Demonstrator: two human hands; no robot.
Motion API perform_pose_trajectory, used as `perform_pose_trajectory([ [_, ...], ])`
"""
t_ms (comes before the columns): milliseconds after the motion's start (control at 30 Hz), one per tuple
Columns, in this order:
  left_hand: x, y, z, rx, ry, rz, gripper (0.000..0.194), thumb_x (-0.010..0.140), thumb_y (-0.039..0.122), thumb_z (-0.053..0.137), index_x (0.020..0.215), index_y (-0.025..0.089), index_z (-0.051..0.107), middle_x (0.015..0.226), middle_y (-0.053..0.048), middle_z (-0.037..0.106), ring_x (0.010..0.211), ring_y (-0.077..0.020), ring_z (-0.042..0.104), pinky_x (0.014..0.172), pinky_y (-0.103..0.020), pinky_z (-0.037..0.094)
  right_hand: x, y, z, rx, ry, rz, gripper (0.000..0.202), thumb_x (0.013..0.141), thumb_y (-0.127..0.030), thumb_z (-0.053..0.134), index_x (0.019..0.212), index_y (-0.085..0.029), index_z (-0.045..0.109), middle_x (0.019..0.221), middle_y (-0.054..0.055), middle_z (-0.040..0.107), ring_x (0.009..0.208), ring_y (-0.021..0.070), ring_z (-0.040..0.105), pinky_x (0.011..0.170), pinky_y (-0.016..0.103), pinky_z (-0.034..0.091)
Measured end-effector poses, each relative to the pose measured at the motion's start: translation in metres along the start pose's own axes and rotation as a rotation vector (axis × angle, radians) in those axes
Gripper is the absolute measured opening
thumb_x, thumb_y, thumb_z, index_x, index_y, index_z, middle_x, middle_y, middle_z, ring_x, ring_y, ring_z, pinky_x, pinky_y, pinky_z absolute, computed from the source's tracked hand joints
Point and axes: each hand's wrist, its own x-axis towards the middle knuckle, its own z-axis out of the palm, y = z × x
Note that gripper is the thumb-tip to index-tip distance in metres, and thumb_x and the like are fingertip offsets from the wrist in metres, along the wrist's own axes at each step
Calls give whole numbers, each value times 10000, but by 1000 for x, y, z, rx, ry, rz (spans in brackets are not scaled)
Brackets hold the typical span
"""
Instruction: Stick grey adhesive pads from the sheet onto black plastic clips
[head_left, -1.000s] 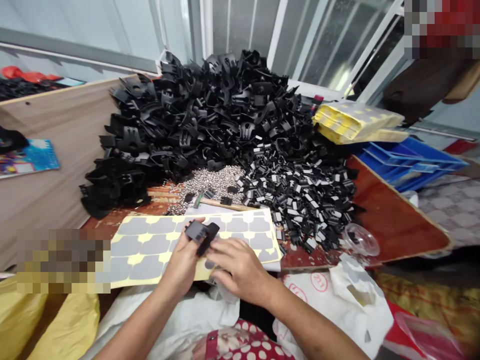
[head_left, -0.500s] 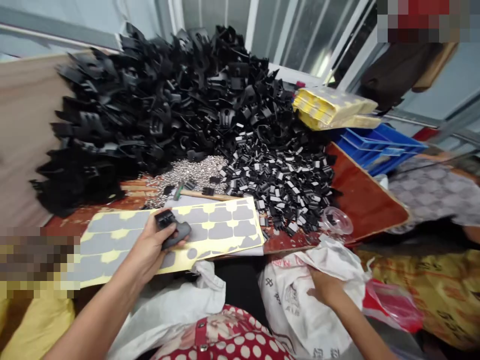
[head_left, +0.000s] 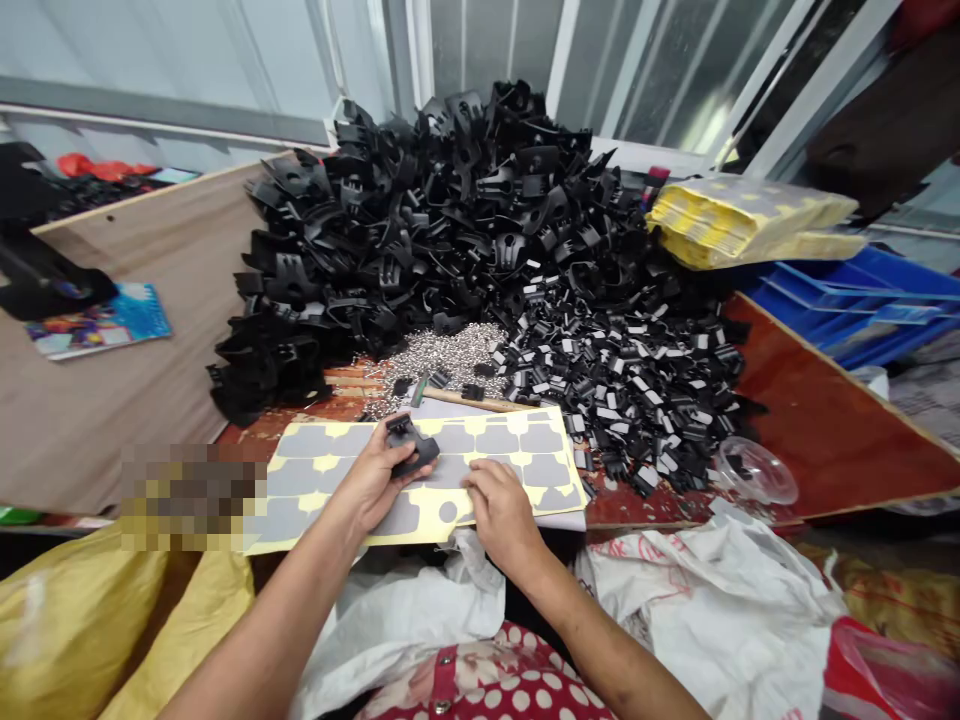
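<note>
My left hand [head_left: 370, 482] is closed around a black plastic clip-like part [head_left: 414, 450], holding it just above a yellow backing sheet with grey die-cut stickers [head_left: 311, 475]. At the sheet's near side, right of the part, is my right hand [head_left: 507, 512]. Its fingers are bent and drawn together against the sheet; whether anything is between them cannot be made out. Behind the sheet lies a wooden-handled hammer [head_left: 480, 400], partly covered by small pieces.
A tall heap of black plastic parts [head_left: 390, 220] fills the back. Silver rivets [head_left: 442, 360] and small black clips [head_left: 622, 380] lie in front. At right are stacked sticker sheets [head_left: 750, 215], a blue crate [head_left: 847, 300] and a clear plastic bowl [head_left: 757, 475]. White sacks [head_left: 697, 600] hang nearby.
My right hand has come from the white sack at the right to the sticker sheet. The left hand still holds the black part. The camera view has swung left.
</note>
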Motion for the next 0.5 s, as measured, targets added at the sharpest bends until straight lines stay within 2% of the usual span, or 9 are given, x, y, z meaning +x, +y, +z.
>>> perform_pose_trajectory([
  [67,1,-4,-2,-17,5,21,520,797,6,648,1233,279,579,1013,-30,642,757,-192,756,639,-328,672,-2,5,3,16,-16,34,225,908,-55,524,929,-200,696,1121,123,713,1117,280,615,982,446,481],
  [133,2,-6,-5,-30,16,38,508,799,8,644,1225,276,580,1009,-27,632,728,-171,738,635,-329,672,-4,5,-8,141,-68,118,182,910,-92,552,905,-209,691,1081,98,725,1081,261,633,968,423,486],
  [167,3,-6,-6,-38,14,39,505,801,12,644,1227,275,579,1003,-27,629,723,-166,732,632,-324,670,-4,3,-17,256,-153,172,152,925,-132,562,901,-212,689,1019,82,734,1021,244,657,937,402,503],
  [267,6,-5,-9,-56,-1,33,505,804,31,662,1234,281,573,1001,-25,624,721,-159,718,625,-313,666,-1,1,-45,689,-533,291,139,967,-305,589,936,-206,681,848,47,737,835,212,700,828,355,543],
  [300,7,-5,-9,-56,-3,35,509,799,33,672,1231,286,576,1014,-23,619,720,-154,711,624,-314,666,1,1,-51,788,-579,298,157,960,-344,609,959,-203,678,856,48,740,840,214,706,829,355,545],
  [333,8,-6,-10,-55,-3,41,514,792,33,682,1225,290,581,1035,-21,612,720,-147,704,623,-315,667,3,1,-55,827,-544,296,165,945,-358,630,979,-203,676,905,58,746,887,222,709,858,361,541],
  [367,8,-6,-10,-52,2,49,515,785,29,689,1216,293,588,1054,-19,603,720,-142,698,619,-316,668,4,1,-56,798,-443,290,153,930,-344,644,989,-207,675,972,68,747,950,229,702,896,366,530],
  [433,8,-6,-9,-47,12,61,513,778,21,688,1202,295,598,1073,-15,590,720,-138,692,611,-315,667,7,1,-51,596,-239,265,114,907,-258,631,1003,-218,679,1100,79,726,1066,237,665,962,375,499],
  [500,7,-7,-8,-47,19,62,498,786,19,677,1196,291,595,1056,-14,592,714,-139,693,606,-309,664,8,-1,-40,357,-181,223,157,874,-163,595,986,-222,687,1164,83,704,1137,247,621,1012,395,465],
])
